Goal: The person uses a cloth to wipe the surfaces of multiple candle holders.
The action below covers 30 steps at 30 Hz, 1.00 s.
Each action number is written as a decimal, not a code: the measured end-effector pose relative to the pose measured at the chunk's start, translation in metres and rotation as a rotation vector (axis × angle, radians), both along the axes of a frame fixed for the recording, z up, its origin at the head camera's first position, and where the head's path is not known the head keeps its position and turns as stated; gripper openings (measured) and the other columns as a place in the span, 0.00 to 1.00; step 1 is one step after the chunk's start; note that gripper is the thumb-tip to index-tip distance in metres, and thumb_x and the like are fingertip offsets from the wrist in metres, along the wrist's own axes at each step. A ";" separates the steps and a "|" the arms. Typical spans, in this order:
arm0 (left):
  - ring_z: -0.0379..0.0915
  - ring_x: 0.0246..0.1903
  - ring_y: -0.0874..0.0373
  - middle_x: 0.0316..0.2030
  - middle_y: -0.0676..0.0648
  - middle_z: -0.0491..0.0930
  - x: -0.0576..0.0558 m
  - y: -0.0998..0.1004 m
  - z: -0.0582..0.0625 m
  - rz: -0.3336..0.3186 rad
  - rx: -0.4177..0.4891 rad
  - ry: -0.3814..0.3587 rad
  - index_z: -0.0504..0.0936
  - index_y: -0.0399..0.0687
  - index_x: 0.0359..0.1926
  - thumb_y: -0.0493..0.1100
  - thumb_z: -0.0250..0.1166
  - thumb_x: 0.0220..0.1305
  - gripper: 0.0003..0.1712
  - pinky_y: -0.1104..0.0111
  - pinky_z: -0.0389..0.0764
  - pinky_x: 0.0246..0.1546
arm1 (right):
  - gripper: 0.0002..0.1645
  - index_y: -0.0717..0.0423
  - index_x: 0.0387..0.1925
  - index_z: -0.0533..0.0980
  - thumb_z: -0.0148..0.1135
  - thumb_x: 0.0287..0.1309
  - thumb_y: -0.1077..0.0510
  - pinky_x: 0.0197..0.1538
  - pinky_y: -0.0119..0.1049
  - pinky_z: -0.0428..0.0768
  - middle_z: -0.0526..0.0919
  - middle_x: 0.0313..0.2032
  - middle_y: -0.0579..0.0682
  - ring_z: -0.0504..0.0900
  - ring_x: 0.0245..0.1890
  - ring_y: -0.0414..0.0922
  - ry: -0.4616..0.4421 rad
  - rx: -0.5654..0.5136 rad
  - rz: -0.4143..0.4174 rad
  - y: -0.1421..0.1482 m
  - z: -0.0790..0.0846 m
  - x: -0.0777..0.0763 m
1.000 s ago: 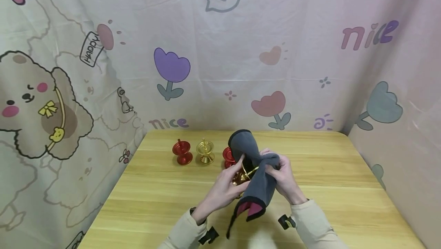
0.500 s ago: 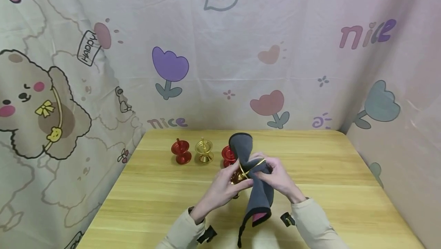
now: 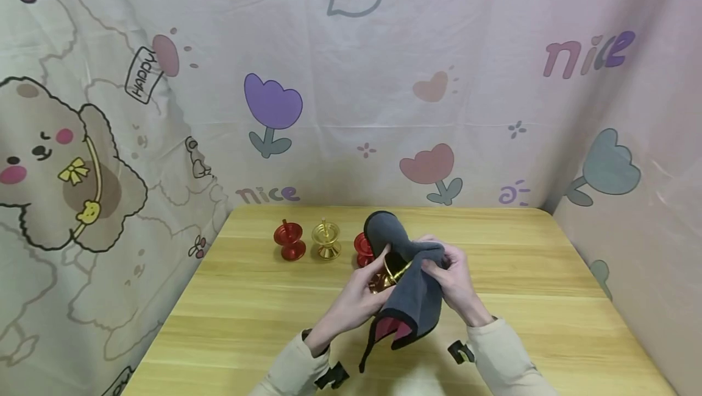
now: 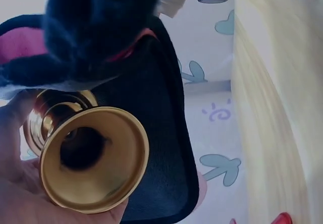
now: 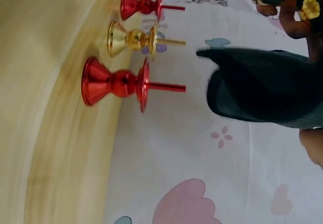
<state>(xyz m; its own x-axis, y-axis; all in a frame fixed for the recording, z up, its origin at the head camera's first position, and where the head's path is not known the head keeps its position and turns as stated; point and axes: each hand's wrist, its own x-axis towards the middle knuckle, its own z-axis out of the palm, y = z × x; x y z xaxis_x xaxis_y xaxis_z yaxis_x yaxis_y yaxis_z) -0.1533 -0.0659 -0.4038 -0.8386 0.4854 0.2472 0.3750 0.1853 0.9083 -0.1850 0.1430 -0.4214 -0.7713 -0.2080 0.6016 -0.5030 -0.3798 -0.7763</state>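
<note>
My left hand (image 3: 351,301) grips a shiny gold candle holder (image 3: 379,283) by its body, tilted so that its dish and thin post point to the right. In the left wrist view the hollow underside of the gold candle holder (image 4: 118,176) faces the camera, with fingers and palm around it. A grey cloth (image 3: 414,301) with black edging and a pink reverse side drapes over the dish and post. My right hand (image 3: 457,280) pinches the bunched cloth around the post's end, which the cloth hides.
A red candle holder (image 3: 289,240), a gold one (image 3: 326,240) and another red one (image 3: 363,250) stand upright in a row at the back of the wooden table (image 3: 521,298). The cloth and left hand partly cover the rightmost. A patterned curtain (image 3: 340,79) hangs behind.
The right hand drew back left along the post with the cloth, baring its tip, then moved right again and covered the tip. The left hand keeps its hold on the candle holder.
</note>
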 end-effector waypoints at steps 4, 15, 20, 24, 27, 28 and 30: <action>0.72 0.34 0.67 0.58 0.32 0.77 -0.001 -0.001 -0.002 0.019 0.087 -0.047 0.50 0.40 0.79 0.40 0.62 0.72 0.43 0.77 0.76 0.34 | 0.15 0.50 0.49 0.85 0.66 0.63 0.66 0.42 0.24 0.83 0.86 0.50 0.40 0.84 0.44 0.33 0.034 0.007 -0.069 0.002 -0.002 0.003; 0.79 0.55 0.48 0.71 0.36 0.67 -0.002 0.000 0.003 0.117 0.190 -0.099 0.51 0.44 0.79 0.47 0.61 0.73 0.42 0.74 0.80 0.50 | 0.18 0.72 0.49 0.82 0.70 0.58 0.66 0.60 0.30 0.79 0.83 0.48 0.61 0.81 0.54 0.48 0.637 0.163 -0.177 -0.015 -0.004 -0.002; 0.76 0.59 0.43 0.69 0.35 0.70 -0.001 0.002 0.002 0.121 0.216 -0.084 0.55 0.42 0.78 0.46 0.61 0.73 0.40 0.73 0.79 0.54 | 0.13 0.70 0.44 0.83 0.66 0.64 0.62 0.60 0.31 0.78 0.82 0.40 0.62 0.81 0.46 0.51 0.784 0.213 -0.324 -0.020 -0.001 -0.004; 0.77 0.59 0.45 0.67 0.34 0.72 0.000 0.003 0.000 0.129 0.262 -0.085 0.55 0.41 0.78 0.45 0.63 0.72 0.41 0.72 0.80 0.54 | 0.10 0.70 0.41 0.83 0.64 0.65 0.64 0.59 0.34 0.78 0.82 0.37 0.62 0.81 0.43 0.54 0.847 0.217 -0.364 -0.021 0.002 -0.004; 0.78 0.56 0.53 0.66 0.34 0.73 -0.001 0.004 -0.001 0.129 0.314 -0.097 0.57 0.41 0.77 0.44 0.64 0.71 0.40 0.71 0.80 0.53 | 0.09 0.70 0.41 0.83 0.63 0.65 0.65 0.58 0.35 0.78 0.82 0.36 0.63 0.81 0.42 0.54 0.876 0.212 -0.372 -0.020 0.004 -0.005; 0.78 0.54 0.56 0.66 0.33 0.73 -0.001 0.004 -0.002 0.119 0.342 -0.115 0.58 0.40 0.76 0.43 0.64 0.71 0.39 0.71 0.80 0.53 | 0.09 0.70 0.40 0.83 0.63 0.65 0.65 0.58 0.35 0.79 0.83 0.35 0.63 0.81 0.42 0.54 0.883 0.209 -0.371 -0.020 0.004 -0.005; 0.79 0.51 0.62 0.64 0.36 0.76 -0.001 0.004 -0.003 0.100 0.395 -0.168 0.60 0.37 0.73 0.43 0.63 0.72 0.36 0.72 0.81 0.49 | 0.09 0.70 0.40 0.83 0.63 0.66 0.65 0.58 0.35 0.79 0.83 0.35 0.63 0.81 0.42 0.54 0.888 0.201 -0.361 -0.018 0.004 -0.006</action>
<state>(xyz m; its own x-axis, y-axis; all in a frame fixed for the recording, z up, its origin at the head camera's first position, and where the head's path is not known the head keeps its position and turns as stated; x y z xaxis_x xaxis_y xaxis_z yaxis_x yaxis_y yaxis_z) -0.1544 -0.0622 -0.4064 -0.9211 0.2951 0.2537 0.2141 -0.1602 0.9636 -0.1905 0.1250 -0.4169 -0.0926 -0.2104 0.9732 -0.9956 0.0091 -0.0928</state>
